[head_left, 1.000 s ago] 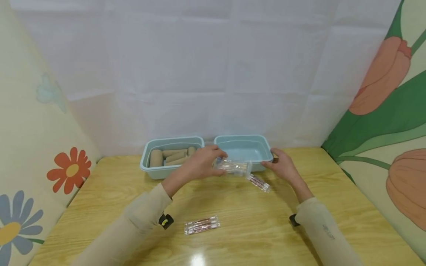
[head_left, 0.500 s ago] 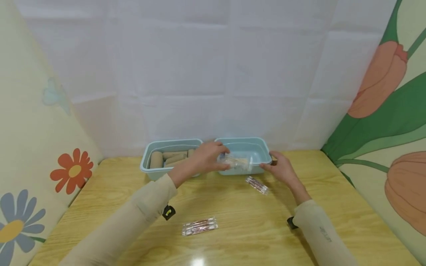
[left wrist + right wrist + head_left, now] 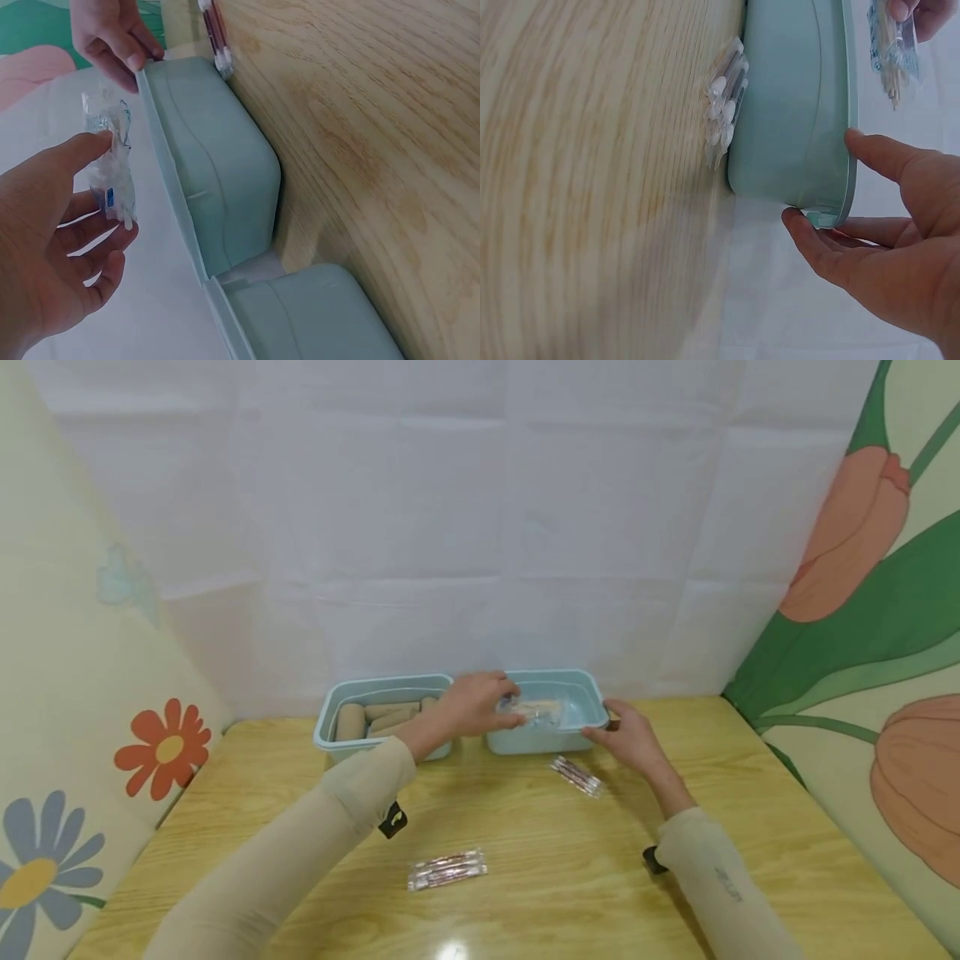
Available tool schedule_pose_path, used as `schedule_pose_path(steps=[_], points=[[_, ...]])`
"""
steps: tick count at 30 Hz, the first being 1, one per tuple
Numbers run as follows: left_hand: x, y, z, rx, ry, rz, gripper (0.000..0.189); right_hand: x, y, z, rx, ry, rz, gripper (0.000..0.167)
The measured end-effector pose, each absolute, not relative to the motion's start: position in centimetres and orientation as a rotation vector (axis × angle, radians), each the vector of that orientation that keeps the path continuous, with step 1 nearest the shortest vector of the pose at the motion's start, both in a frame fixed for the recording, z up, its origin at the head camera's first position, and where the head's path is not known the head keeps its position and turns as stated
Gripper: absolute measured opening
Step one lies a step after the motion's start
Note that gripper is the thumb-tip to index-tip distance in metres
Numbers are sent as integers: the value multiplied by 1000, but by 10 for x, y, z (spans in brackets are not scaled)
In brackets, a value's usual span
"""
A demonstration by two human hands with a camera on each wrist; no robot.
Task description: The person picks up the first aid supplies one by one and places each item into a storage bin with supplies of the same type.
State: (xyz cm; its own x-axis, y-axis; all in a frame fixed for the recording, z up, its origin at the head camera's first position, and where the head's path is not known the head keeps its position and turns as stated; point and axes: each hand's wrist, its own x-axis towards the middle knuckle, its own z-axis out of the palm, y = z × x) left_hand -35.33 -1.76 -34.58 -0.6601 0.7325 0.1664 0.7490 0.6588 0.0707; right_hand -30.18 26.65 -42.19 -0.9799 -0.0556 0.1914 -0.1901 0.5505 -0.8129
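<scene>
My left hand (image 3: 474,703) pinches a clear plastic packet of cotton swabs (image 3: 542,708) between thumb and fingers, above the light-blue bin (image 3: 542,742) on the right. In the left wrist view the packet (image 3: 109,169) appears apart from the bin's rim. With thumb and fingers my right hand (image 3: 633,739) grips that bin's rim at its right end; the right wrist view shows the thumb on the rim (image 3: 851,90) and fingertips underneath. Just in front of the bin lies a small clear packet of swabs with reddish-brown stems (image 3: 576,776).
A second light-blue bin (image 3: 337,746) on the left holds several tan rolls (image 3: 350,723). Another packet of reddish-brown-stemmed swabs (image 3: 447,870) lies nearer on the wooden table (image 3: 540,893). White sheeting (image 3: 390,510) hangs behind the bins.
My left hand has brought the cotton swab packet from in front of the right bin's front rim to above its opening. My right hand stays on the rim.
</scene>
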Motion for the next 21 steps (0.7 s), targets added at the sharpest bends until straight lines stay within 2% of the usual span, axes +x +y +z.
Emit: schedule_pose_path(steps=[21], points=[[-388,-25,-366,-1156,-2866,-266,53,-305,247,-420,235,-2618,1456,57]])
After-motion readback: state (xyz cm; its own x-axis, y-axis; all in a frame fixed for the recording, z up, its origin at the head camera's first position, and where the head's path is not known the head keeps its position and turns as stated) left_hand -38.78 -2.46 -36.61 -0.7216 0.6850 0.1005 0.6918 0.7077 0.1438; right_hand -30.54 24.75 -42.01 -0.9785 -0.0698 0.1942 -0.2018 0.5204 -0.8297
